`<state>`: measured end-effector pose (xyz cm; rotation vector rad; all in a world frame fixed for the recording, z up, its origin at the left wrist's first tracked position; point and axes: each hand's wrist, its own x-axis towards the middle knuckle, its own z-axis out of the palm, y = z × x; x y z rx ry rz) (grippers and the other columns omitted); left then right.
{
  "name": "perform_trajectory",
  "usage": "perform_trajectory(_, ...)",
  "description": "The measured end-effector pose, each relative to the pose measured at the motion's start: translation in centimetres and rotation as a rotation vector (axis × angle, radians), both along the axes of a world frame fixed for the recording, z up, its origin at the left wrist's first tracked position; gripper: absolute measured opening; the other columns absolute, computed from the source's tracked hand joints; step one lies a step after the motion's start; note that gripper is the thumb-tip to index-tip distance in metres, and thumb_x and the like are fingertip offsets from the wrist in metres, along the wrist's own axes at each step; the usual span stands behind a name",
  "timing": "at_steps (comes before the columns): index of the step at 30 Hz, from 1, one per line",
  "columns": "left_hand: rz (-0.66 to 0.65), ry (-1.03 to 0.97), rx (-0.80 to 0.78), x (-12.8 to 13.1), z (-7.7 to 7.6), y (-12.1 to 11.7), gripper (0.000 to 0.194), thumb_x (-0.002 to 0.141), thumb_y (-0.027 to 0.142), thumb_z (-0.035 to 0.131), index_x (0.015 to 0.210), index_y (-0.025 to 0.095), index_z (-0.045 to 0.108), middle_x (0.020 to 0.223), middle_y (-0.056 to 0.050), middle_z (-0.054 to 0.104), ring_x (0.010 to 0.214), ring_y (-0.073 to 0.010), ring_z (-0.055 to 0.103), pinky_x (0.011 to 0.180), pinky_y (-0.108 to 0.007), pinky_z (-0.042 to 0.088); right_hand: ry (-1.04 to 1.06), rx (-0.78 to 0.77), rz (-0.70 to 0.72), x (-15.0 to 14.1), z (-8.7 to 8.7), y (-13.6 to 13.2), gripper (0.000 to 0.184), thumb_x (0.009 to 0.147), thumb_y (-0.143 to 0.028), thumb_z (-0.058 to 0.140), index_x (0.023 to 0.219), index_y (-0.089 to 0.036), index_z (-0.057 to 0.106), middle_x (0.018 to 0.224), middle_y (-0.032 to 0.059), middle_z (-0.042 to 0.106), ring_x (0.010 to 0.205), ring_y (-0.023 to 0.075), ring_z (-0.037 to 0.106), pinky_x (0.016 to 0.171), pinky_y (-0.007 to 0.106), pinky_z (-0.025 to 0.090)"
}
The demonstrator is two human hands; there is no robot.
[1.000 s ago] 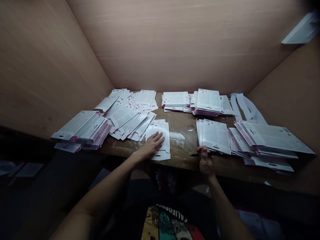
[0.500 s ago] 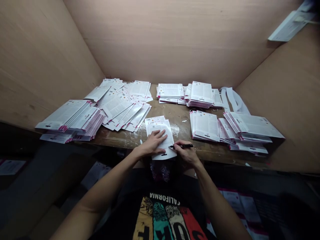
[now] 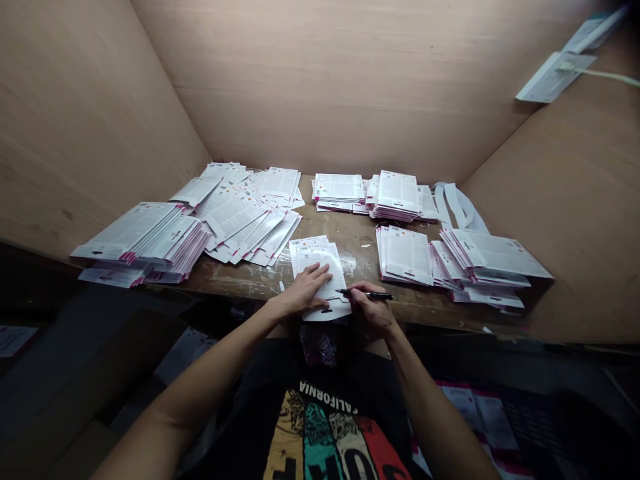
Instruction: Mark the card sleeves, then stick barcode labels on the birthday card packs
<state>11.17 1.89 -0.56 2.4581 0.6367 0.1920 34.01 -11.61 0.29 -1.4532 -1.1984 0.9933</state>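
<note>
We see the bench (image 3: 350,230) loaded at both sides. The left stack (image 3: 143,230) leans beside loose, overlapping packets (image 3: 235,213); we judge that a nudge from the forearm could send some sliding. The right stack (image 3: 493,260) is uneven, its layers jutting out, and a knock from the right elbow could topple it.

In the middle, near the front edge, we find the packet (image 3: 333,260) lying over others whose far ends show behind it. Its near end appears to jut past the bench edge — poorly backed there, we judge, so it might bend or shift under pressure. Its surface looks glossy, and fresh ink might smear if a finger crossed it.

The left hand (image 3: 305,288) is open, fingers spread and palm down, bearing on the packet. The right hand (image 3: 373,310) is closed around the pen (image 3: 377,295) — gripped between thumb and fingers, its tip at the packet's surface. We cannot tell whether the tip touches; should the left hand's hold slacken, the packet could turn and the mark go crooked.
</note>
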Motion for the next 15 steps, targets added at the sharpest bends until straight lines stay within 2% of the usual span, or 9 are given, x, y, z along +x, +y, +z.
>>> perform_trajectory(3, 0.019, -0.083, -0.031, -0.2, -0.1, -0.3, 0.07, 0.081, 0.049, 0.086, 0.14, 0.021, 0.061, 0.166, -0.017, 0.04, 0.158, -0.0392, 0.026, 0.125, -0.056, 0.033, -0.186, 0.14, 0.003, 0.1, 0.2, -0.1, 0.021, 0.098, -0.029, 0.051, 0.093, -0.021, 0.069, 0.088, 0.0032, 0.069, 0.083, 0.02, 0.064, 0.079, 0.031, 0.051)
perform_trajectory(5, 0.04, -0.122, -0.061, -0.3, -0.1, -0.4, 0.071, 0.077, 0.047, 0.089, 0.137, 0.02, 0.062, 0.164, -0.018, 0.043, 0.157, -0.0388, 0.029, 0.124, -0.055, 0.036, -0.407, 0.192, 0.128, 0.0, 0.5, 0.1, 0.022, 0.095, -0.017, 0.05, 0.104, -0.021, 0.069, 0.098, 0.0048, 0.069, 0.088, 0.0197, 0.063, 0.081, 0.03, 0.05)
perform_trajectory(8, 0.047, -0.151, -0.092, -0.2, 0.0, -0.2, 0.084, 0.073, 0.043, 0.092, 0.146, 0.02, 0.056, 0.155, -0.018, 0.054, 0.156, -0.0385, 0.033, 0.123, -0.056, 0.037, -0.767, 0.172, 0.372, -0.3, 1.1, 1.0, 0.035, 0.089, -0.007, 0.054, 0.117, -0.022, 0.069, 0.108, 0.0063, 0.067, 0.09, 0.0189, 0.062, 0.078, 0.028, 0.046)
perform_trajectory(11, 0.028, -0.163, -0.104, -0.2, 0.2, -0.1, 0.091, 0.075, 0.039, 0.091, 0.153, 0.019, 0.048, 0.144, -0.017, 0.064, 0.156, -0.0373, 0.033, 0.123, -0.056, 0.038, -0.996, 0.144, 0.501, -0.4, 1.6, 2.1, 0.026, 0.092, -0.009, 0.058, 0.111, -0.022, 0.07, 0.108, 0.006, 0.066, 0.093, 0.0189, 0.061, 0.075, 0.027, 0.042)
perform_trajectory(15, 0.016, -0.164, -0.076, -0.3, 0.1, -0.2, 0.077, 0.078, 0.031, 0.088, 0.146, 0.019, 0.055, 0.151, -0.017, 0.058, 0.157, -0.0371, 0.032, 0.122, -0.054, 0.039, -1.147, 0.134, 0.578, -0.8, 1.7, 2.8, 0.013, 0.099, -0.013, 0.057, 0.104, -0.021, 0.067, 0.107, 0.0062, 0.066, 0.094, 0.0197, 0.061, 0.071, 0.027, 0.039)
